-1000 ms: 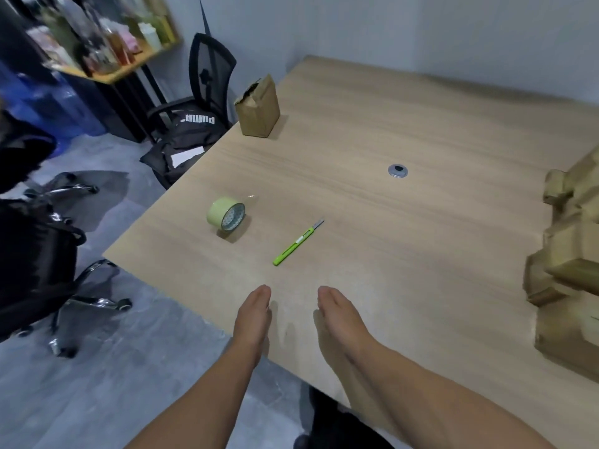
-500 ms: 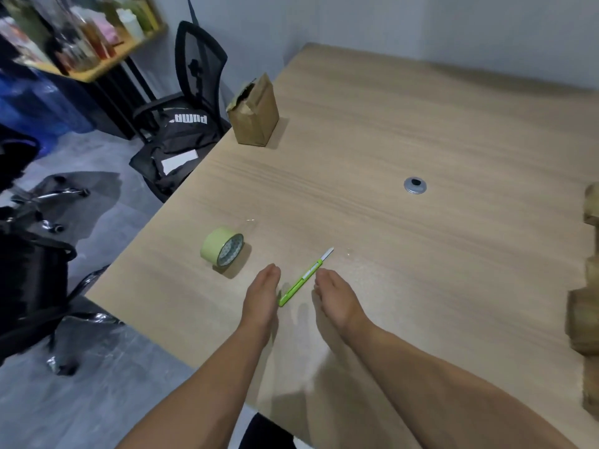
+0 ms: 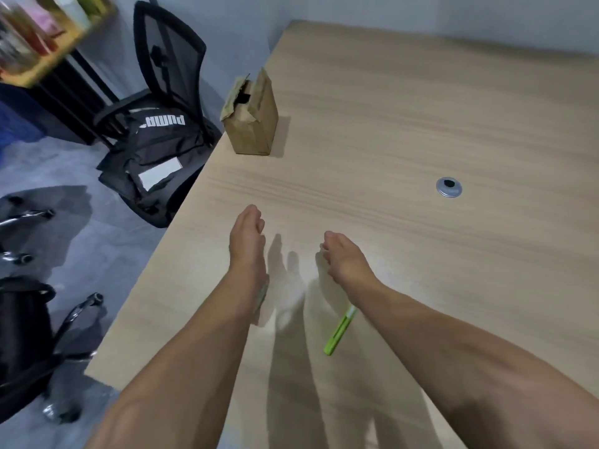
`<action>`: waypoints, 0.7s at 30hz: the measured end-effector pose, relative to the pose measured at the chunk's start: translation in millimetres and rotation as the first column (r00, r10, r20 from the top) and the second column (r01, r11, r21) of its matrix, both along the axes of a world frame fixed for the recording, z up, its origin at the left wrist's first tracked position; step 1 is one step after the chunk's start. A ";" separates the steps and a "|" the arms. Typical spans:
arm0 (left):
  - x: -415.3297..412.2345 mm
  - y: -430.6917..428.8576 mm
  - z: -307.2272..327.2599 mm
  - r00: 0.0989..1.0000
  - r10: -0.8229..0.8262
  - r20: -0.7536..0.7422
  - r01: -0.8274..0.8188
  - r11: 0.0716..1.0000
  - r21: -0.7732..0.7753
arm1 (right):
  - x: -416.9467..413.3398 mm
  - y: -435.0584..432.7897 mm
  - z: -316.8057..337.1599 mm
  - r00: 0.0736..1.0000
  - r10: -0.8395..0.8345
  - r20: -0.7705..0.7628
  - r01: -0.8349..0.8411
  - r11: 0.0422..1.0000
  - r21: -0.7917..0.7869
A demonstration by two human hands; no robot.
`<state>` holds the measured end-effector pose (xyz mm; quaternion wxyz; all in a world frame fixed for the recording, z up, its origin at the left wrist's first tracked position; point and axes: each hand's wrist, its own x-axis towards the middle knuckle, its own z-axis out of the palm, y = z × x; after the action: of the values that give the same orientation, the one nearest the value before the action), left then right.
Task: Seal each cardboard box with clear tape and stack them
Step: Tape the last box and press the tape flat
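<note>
With my left hand (image 3: 246,243) and right hand (image 3: 343,259) both empty and loose, I reckon a clumsy grab shoves the cardboard box (image 3: 252,123) off the table (image 3: 421,108) on its left side.

At 10 o'clock, a shelf (image 3: 48,37) of bottles is motion-blurred and cut off by the top and left edges. At 8 o'clock, a black chair (image 3: 29,335) runs off the left edge. The table (image 3: 453,108) is cropped at right and bottom. At 11 o'clock, the cardboard box (image 3: 251,124) gapes dark, its inside unseen. The left forearm (image 3: 227,319) hides all but a pale sliver (image 3: 263,294) of something unidentifiable. The right forearm (image 3: 421,325) covers the far end of the green tool (image 3: 337,335).
</note>
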<state>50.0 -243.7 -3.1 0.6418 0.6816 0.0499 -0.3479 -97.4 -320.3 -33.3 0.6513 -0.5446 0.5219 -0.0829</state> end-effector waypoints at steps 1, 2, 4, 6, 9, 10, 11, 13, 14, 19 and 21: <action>19.7 -3.0 -0.8 1.000 0.012 -0.012 -0.012 1.000 -0.002 | 13.4 -5.8 -0.8 1.000 -0.012 0.010 0.012 1.000 -0.004; 31.6 -3.7 -1.5 1.000 0.027 -0.014 -0.027 1.000 -0.004 | 20.4 -10.1 0.1 1.000 -0.013 0.020 0.014 1.000 -0.010; 59.6 -8.2 -6.1 1.000 0.027 -0.013 -0.027 1.000 0.000 | 42.5 -21.4 -2.0 0.999 -0.029 0.023 0.030 0.999 -0.012; 82.4 -13.6 -11.2 1.000 0.027 -0.016 -0.027 1.000 0.004 | 64.6 -31.5 -3.9 0.999 -0.037 0.033 0.037 0.999 -0.001; 112.4 -27.6 -18.1 1.000 0.011 -0.017 -0.011 1.000 0.014 | 99.0 -43.8 -4.1 0.997 -0.054 0.062 0.054 0.999 0.009; 120.3 -33.1 -20.1 1.000 0.005 -0.015 -0.004 1.000 0.012 | 109.2 -47.5 -4.2 0.996 -0.058 0.073 0.057 0.998 0.016; 128.9 -39.7 -23.0 1.000 -0.005 -0.015 0.005 1.000 0.012 | 120.2 -52.6 -5.3 0.995 -0.061 0.075 0.060 0.998 0.020; 144.3 -51.4 -26.2 1.000 -0.009 -0.020 0.009 1.000 0.003 | 141.2 -62.9 -4.4 0.995 -0.064 0.077 0.063 0.998 0.025; 152.2 -57.6 -28.4 1.000 -0.007 -0.023 0.007 1.000 -0.003 | 151.7 -68.5 -4.0 0.994 -0.070 0.083 0.068 0.997 0.029; 187.5 -95.1 -34.3 1.000 -0.015 -0.021 0.015 1.000 -0.010 | 200.6 -100.4 -2.9 0.981 -0.144 0.127 0.130 0.985 0.113; 198.7 -106.6 -35.7 1.000 -0.008 -0.026 0.007 1.000 -0.025 | 214.0 -109.6 -1.7 0.975 -0.149 0.163 0.129 0.983 0.131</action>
<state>248.7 -350.3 -38.9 0.6482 0.6691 0.0514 -0.3599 116.6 -429.8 -34.9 0.7181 -0.4573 0.5046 -0.1435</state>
